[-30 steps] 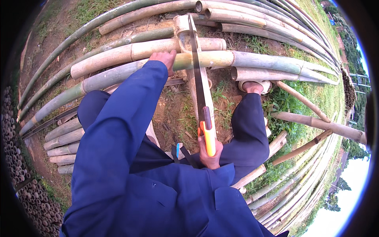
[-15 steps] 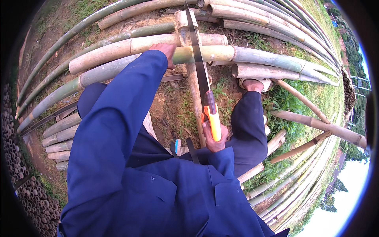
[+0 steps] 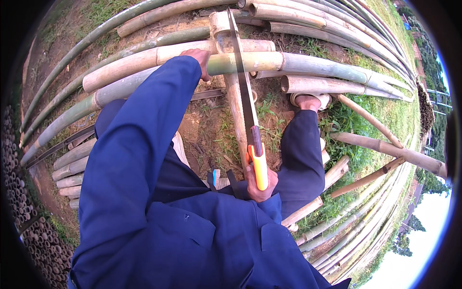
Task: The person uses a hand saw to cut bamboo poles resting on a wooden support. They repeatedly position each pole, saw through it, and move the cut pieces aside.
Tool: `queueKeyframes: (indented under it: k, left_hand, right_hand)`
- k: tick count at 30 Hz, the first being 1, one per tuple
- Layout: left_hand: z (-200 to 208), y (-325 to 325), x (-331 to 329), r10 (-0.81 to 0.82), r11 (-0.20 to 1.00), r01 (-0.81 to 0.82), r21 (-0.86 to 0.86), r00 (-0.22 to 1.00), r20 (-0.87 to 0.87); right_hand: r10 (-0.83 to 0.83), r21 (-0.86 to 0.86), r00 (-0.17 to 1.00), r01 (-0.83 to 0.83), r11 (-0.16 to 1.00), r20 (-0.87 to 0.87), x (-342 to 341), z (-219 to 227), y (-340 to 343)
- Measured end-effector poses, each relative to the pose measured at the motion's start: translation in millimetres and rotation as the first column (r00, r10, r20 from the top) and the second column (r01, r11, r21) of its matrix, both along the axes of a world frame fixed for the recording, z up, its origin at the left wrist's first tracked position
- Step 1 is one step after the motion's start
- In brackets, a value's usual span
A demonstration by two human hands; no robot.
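My right hand (image 3: 263, 187) is wrapped round the orange and yellow handle of a handsaw (image 3: 247, 91), low in front of my body. The long dark blade points away from me and lies across a thick green-tan bamboo pole (image 3: 269, 62). To the left of the blade, my left hand (image 3: 198, 59) grips this pole from above, its fingers partly hidden by the blue sleeve. Beneath the pole runs a pale bamboo support (image 3: 234, 103) with a notched upper end. Whether the blade has cut into the pole, I cannot tell.
A shorter cut bamboo piece (image 3: 120, 67) lies just beyond the pole. My foot in a sandal (image 3: 312, 101) rests at the right, by an open-ended bamboo (image 3: 327, 85). Several poles lie at the far right, and leaning bamboo props (image 3: 390, 151) stand nearer.
My right hand has drawn the saw back toward my body, so its handle sits lower. My left hand stays on the pole.
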State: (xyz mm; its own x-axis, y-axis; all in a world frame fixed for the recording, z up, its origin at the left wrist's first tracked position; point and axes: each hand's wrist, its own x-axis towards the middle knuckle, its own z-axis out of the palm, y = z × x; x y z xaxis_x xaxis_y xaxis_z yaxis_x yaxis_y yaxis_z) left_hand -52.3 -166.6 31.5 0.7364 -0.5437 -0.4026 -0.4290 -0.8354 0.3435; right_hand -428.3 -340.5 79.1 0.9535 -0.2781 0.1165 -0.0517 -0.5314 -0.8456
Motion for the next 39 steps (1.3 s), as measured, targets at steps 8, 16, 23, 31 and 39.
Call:
queueKeyframes:
  k: [8, 16, 23, 31, 39]
  left_hand:
    - [0, -8, 5, -0.018, 1.000, 0.017, -0.026, 1.000, -0.018]
    - [-4, 1, 3, -0.017, 0.999, 0.017, -0.034, 1.000, 0.007]
    - [0, -2, 4, -0.015, 1.000, 0.015, 0.005, 0.999, 0.034]
    - [-3, -3, -10, 0.009, 0.997, -0.009, 0.082, 1.000, -0.002]
    - [-2, 9, 1, 0.000, 0.998, 0.002, -0.060, 1.000, 0.029]
  right_hand:
    - [0.016, 0.032, 1.000, -0.016, 0.999, 0.002, 0, 4, -8]
    - [-0.048, 0.062, 0.998, 0.050, 0.997, -0.029, -26, 10, 12]
    - [-0.015, 0.149, 1.000, 0.015, 0.989, -0.002, 83, -17, 18]
    - [-0.045, 0.185, 0.986, 0.074, 0.980, -0.159, -27, -2, 8]
    - [0.031, 0.234, 0.999, -0.020, 0.972, -0.043, 64, -10, 8]
